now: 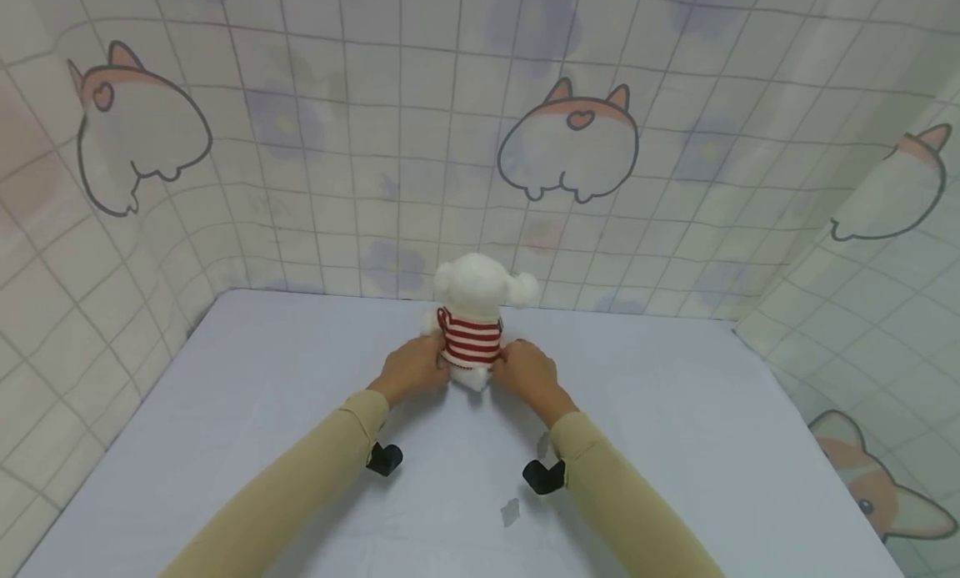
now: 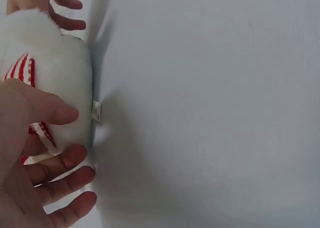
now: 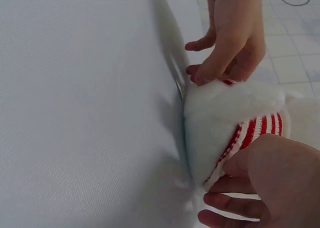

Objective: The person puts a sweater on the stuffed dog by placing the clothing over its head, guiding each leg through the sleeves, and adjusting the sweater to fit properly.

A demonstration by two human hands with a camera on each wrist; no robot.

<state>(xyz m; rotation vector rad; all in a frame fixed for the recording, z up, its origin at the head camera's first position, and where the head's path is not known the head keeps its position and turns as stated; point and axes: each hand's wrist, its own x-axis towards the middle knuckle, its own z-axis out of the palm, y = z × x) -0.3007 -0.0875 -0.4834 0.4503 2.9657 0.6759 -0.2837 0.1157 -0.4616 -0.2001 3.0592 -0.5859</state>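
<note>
A white plush toy [image 1: 480,282] in a red-and-white striped knit shirt [image 1: 472,343] sits on the table, its back towards the head camera. My left hand [image 1: 414,365] holds its lower left side; in the left wrist view the thumb [image 2: 60,110] lies on the white fur and the other fingers curl below. At the lower right side, my right hand [image 1: 527,374] grips the toy; in the right wrist view its thumb and forefinger pinch near the shirt's hem [image 3: 220,170]. A small white tag [image 2: 96,110] sticks out of the toy's bottom seam. Its face is hidden.
The table [image 1: 660,444] has a pale, smooth cover with a small grey patch [image 1: 510,512] near the front. A gridded curtain [image 1: 390,144] with cartoon animals stands behind and at both sides. The toy is close to the table's back edge.
</note>
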